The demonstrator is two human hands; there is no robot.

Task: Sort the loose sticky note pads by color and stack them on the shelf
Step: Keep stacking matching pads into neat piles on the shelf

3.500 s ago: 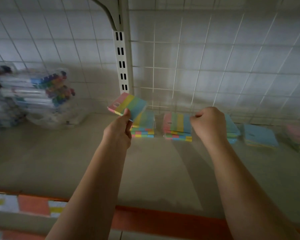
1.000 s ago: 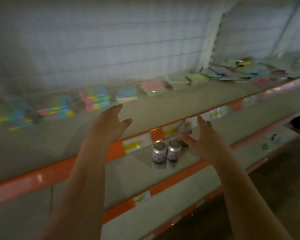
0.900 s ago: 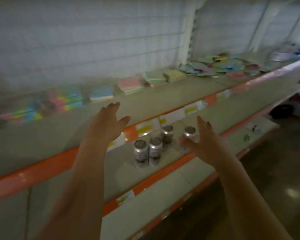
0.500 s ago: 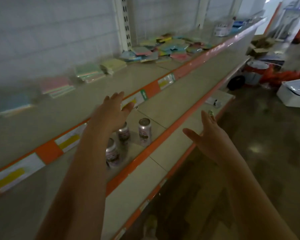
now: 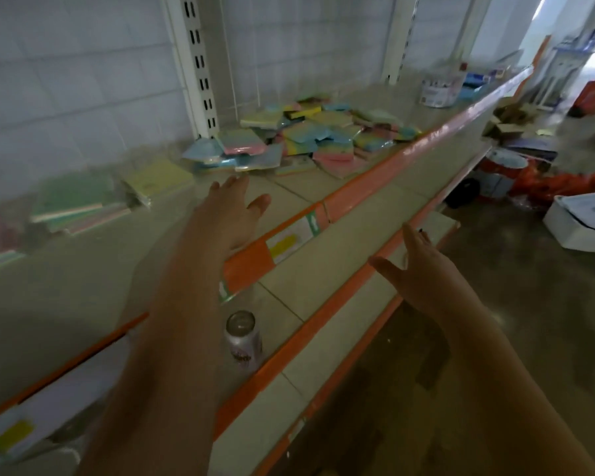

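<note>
Both arms have swung rightward toward the loose pile of pads (image 5: 310,139) — left hand (image 5: 231,214) and right hand (image 5: 416,266) spread, empty — light, slick-wrapped blocks, likely best pinched by their edges.

Left hand (image 5: 229,214), right hand (image 5: 418,269) outstretched, empty

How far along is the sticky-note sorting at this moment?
Partly done. Sorted stacks, a green stack and a yellow stack, already sit on the shelf. Nothing is in hand: the left hand and right hand are both open and empty. The mixed loose pile further along remains unsorted.
</note>
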